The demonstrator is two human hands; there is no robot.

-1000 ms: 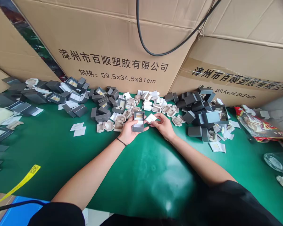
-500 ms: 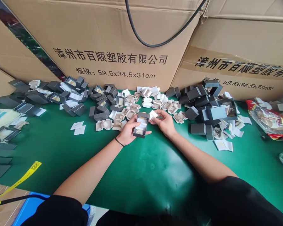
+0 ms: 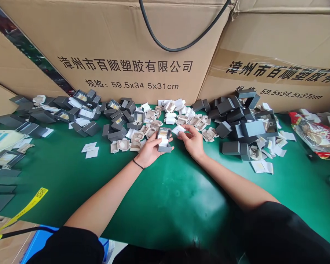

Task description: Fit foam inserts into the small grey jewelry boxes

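My left hand (image 3: pixel 150 150) is wrapped round a small open grey box (image 3: pixel 164 139) with a pale lining, held just above the green table (image 3: pixel 159 198). My right hand (image 3: pixel 191 141) pinches a small white card (image 3: pixel 178 129) right beside the box's top edge. Just beyond both hands lie several loose beige and white inserts (image 3: pixel 178 117). Grey boxes are heaped to the left (image 3: pixel 118 121) and to the right (image 3: pixel 239 124) of them.
Two big cardboard cartons (image 3: pixel 121 44) with printed lettering wall off the far side, and a black cable (image 3: pixel 165 46) loops across them. A red snack bag (image 3: pixel 316 137) lies at the right. A yellow strap (image 3: pixel 24 209) and flat grey pieces (image 3: pixel 1 183) lie at the left.
The box has tipped in my left hand and sits lower. My right hand with the white card has stayed close beside the box. The view has shifted slightly downward.
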